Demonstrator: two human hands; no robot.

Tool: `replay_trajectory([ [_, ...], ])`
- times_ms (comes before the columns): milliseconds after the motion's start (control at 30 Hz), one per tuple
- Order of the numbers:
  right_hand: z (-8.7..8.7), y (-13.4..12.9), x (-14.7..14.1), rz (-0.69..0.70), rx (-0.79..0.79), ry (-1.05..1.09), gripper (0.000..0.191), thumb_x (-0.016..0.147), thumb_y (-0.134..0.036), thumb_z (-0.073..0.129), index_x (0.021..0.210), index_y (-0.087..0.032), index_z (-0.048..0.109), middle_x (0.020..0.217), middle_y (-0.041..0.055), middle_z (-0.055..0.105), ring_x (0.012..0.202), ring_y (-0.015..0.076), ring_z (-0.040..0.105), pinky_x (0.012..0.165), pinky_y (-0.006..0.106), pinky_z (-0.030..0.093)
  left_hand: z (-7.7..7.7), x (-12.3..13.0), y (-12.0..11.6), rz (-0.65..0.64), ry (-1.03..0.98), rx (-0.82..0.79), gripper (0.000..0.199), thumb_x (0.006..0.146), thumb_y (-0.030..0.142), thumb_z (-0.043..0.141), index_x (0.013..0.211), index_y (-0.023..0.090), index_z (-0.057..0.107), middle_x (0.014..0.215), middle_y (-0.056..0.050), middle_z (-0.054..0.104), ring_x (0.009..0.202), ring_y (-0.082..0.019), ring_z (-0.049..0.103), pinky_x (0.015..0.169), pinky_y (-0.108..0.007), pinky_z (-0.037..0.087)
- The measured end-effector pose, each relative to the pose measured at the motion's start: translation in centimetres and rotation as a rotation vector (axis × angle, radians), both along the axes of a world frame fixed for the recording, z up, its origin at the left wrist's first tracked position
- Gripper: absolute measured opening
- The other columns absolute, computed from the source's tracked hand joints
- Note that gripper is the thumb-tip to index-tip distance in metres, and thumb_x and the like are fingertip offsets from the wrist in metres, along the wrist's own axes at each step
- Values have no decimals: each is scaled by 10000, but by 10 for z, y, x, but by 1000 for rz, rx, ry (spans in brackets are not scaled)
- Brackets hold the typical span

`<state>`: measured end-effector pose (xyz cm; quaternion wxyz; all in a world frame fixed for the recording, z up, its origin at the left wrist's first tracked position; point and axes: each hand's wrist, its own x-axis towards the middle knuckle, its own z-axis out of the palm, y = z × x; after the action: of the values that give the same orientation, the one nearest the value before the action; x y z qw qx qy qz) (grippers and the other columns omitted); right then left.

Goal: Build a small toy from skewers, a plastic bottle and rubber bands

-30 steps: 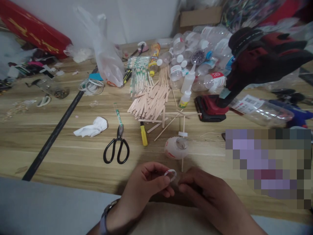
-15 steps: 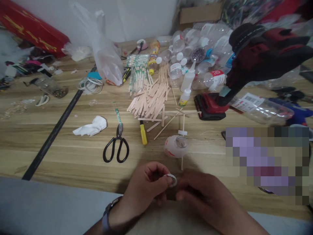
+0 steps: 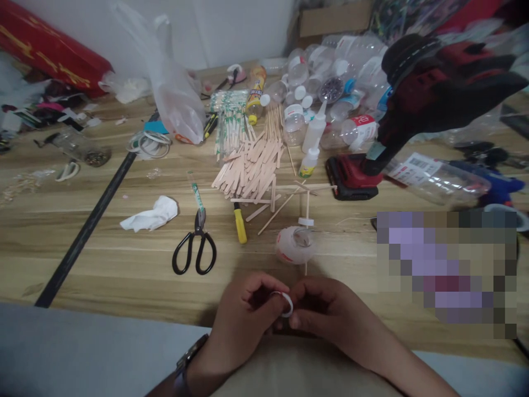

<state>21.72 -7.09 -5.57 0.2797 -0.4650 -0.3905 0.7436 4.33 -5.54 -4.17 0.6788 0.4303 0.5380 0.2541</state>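
Observation:
A small white ring [image 3: 290, 302] with a touch of red at its top is pinched between the thumb and fingers of my left hand [image 3: 248, 314]. My right hand [image 3: 336, 311] has its thumb and fingertips closed at the ring's right edge. Just beyond both hands a frosted plastic bottle piece [image 3: 289, 246] lies on the table, its open mouth turned up and right. A thin wooden stick with a white cap [image 3: 306, 222] on it runs behind that piece. Black-handled scissors [image 3: 199, 242] and a yellow-handled screwdriver [image 3: 240, 225] lie further left.
Piled wooden craft sticks [image 3: 252, 168] cover the table's middle. Small glue bottles [image 3: 308, 164] stand beside them, before heaped plastic bottles [image 3: 326, 71]. A red and black cordless drill [image 3: 355, 176] stands at right. A crumpled tissue [image 3: 152, 214] and a black strip [image 3: 88, 220] lie left.
My right hand has moved left and up to the ring, and its fingertips now meet the ring's edge. My left hand keeps hold of it. The whole view has shifted slightly.

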Motion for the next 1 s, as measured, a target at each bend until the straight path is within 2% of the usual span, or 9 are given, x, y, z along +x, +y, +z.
replay_trajectory([
  [133, -7, -1, 1, -24, -48, 25, 334, 752, -504, 729, 789, -181, 654, 595, -64, 514, 460, 75, 409, 418, 204, 297, -1, -3, 1, 21, 65, 271, 43, 725, 208, 700, 723, 212, 743, 630, 14, 645, 515, -95, 548, 495, -198, 408],
  [233, -8, -1, 1, -29, -67, 78, 418, 767, -588, 691, 835, -178, 650, 588, -79, 456, 449, 66, 365, 393, 189, 284, -1, -6, 2, 19, 94, 429, 131, 720, 133, 714, 725, 247, 779, 658, 0, 694, 596, -116, 601, 558, -200, 436],
  [333, -8, 0, -3, 20, -94, 122, 401, 739, -553, 746, 817, -170, 655, 582, -80, 461, 452, 54, 336, 399, 184, 237, -1, -7, 2, -12, 68, 490, 179, 718, 103, 722, 740, 263, 800, 705, -18, 731, 626, -127, 639, 581, -203, 467],
  [500, -19, 1, -9, 68, -252, 296, 385, 666, -495, 811, 707, -164, 618, 515, -92, 439, 411, 39, 269, 386, 193, 184, -4, -9, 3, -62, 80, 522, 171, 716, 118, 746, 752, 269, 815, 720, -41, 729, 620, -133, 632, 569, -210, 471],
  [600, -24, -3, -6, -24, -211, 289, 329, 728, -436, 780, 705, -163, 597, 521, -93, 447, 429, 34, 295, 407, 171, 197, -7, -10, 3, -33, 64, 499, 195, 703, 92, 741, 743, 268, 814, 717, -36, 721, 593, -122, 617, 530, -200, 443],
  [700, -22, -9, 0, -164, -131, 369, 241, 761, -337, 764, 727, -162, 602, 603, -79, 490, 461, 28, 375, 418, 138, 264, -10, -10, 2, -18, -23, 431, 200, 711, 82, 738, 744, 267, 807, 691, -24, 724, 584, -116, 616, 532, -196, 434],
  [833, -19, -14, 5, -176, -105, 549, 253, 766, -291, 749, 695, -167, 539, 818, -14, 639, 366, -7, 409, 310, 124, 246, -15, -10, 2, -36, -135, 326, 104, 717, 143, 767, 727, 242, 797, 635, -18, 704, 587, -121, 598, 566, -216, 432],
  [900, -20, -14, 4, -165, -123, 581, 293, 768, -294, 750, 686, -178, 494, 782, -7, 677, 299, -20, 357, 274, 117, 202, -17, -9, 3, -66, -168, 225, 32, 687, 195, 803, 695, 222, 788, 630, -20, 690, 588, -125, 587, 565, -225, 426],
  [1000, -23, -14, 4, -172, -161, 570, 349, 747, -316, 779, 677, -196, 459, 627, -44, 646, 275, -13, 309, 261, 108, 184, -17, -7, 4, -103, -239, 14, 143, 636, 307, 848, 663, 194, 765, 615, -15, 674, 570, -116, 573, 551, -221, 417],
])
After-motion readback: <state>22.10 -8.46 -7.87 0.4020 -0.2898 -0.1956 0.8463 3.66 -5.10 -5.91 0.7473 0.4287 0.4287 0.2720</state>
